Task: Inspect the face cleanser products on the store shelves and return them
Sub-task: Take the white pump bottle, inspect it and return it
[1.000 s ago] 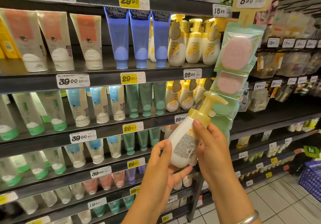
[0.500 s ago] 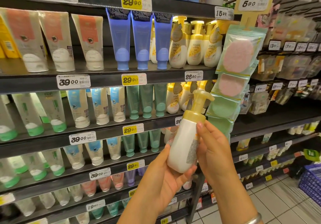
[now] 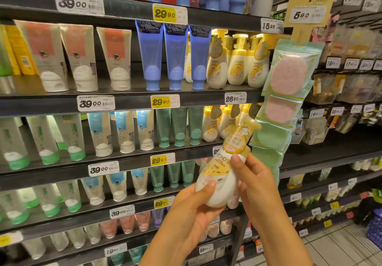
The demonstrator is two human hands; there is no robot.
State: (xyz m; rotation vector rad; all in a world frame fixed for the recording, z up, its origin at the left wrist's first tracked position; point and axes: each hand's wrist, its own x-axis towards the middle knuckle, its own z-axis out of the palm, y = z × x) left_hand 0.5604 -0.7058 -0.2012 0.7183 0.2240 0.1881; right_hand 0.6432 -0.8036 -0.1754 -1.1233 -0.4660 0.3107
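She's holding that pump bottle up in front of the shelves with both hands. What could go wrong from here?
1. The pump bottle is tilted, held by the left hand under its base and the right hand at its neck; a loose grip might let it slip to the tiled floor.
2. The hanging strip of sponge packs is just behind it; lifting the bottle back could snag or swing the strip.
3. Identical bottles stand close together on the shelf; returning it might topple one.

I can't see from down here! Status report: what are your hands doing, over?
Left hand cradles the pump bottle from below. Right hand grips its side. Bottle tilted, front label showing, off the shelf. Nothing in the way.
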